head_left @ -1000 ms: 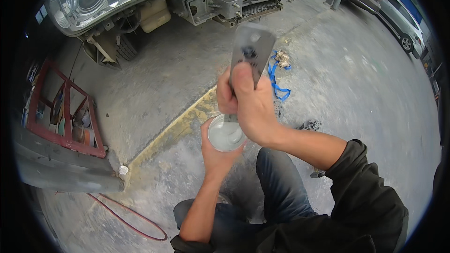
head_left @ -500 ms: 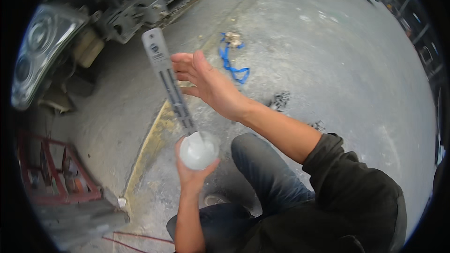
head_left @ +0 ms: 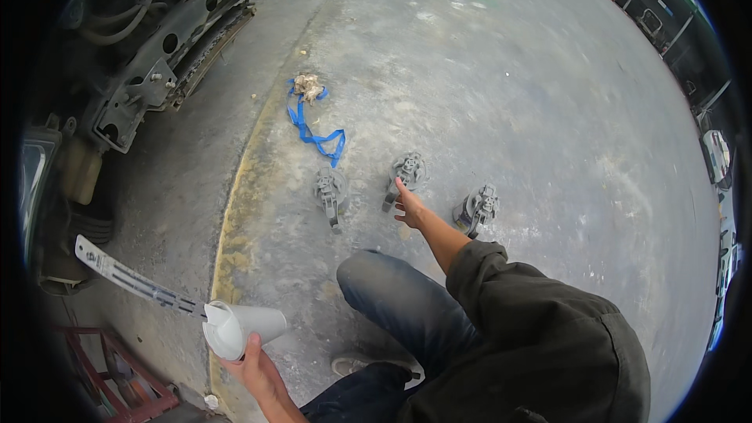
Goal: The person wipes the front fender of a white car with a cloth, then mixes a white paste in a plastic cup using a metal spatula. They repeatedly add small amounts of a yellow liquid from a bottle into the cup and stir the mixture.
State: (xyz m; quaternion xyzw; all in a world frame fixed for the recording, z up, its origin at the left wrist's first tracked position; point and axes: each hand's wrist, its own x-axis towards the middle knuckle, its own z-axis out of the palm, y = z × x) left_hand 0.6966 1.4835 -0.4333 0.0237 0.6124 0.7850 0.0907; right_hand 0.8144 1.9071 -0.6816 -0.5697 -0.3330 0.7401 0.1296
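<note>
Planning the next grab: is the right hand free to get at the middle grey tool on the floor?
Probably yes: the right hand is open, empty and right beside the middle grey tool, with bare concrete floor between.

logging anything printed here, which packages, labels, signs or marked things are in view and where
Long flat grey stick with dark printed markings: lower left, standing in the white paper cup held by the left hand.
No packages, signs or screens show clearly; blurred shapes at the right rim cannot be told.
</note>
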